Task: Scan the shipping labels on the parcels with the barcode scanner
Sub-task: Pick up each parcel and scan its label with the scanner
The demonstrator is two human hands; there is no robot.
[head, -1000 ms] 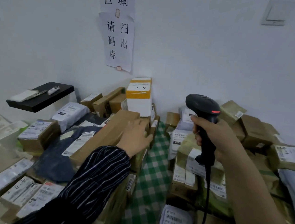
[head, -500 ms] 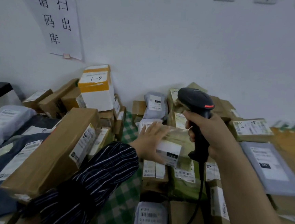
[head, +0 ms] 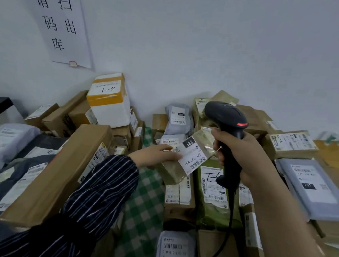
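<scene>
My right hand [head: 242,155] grips the handle of a black corded barcode scanner [head: 225,119], held upright with its head up and a red light on its side. My left hand [head: 156,155] holds a small olive-brown parcel [head: 173,169] by its left edge, tilted up above the pile. Its white shipping label [head: 194,154] reads 231 and faces up, just left of the scanner handle. Below lies a green parcel [head: 215,206] with its own label.
Parcels cover the table on both sides of a green checked cloth [head: 143,208]: a long brown carton [head: 58,172] at left, a white and orange box [head: 109,100] at the back, a grey mailer [head: 311,188] at right. A paper notice [head: 57,22] hangs on the wall.
My left hand left the long carton at left, reached to the middle pile, and has now lifted and tilted the small parcel so its label shows. The view panned right.
</scene>
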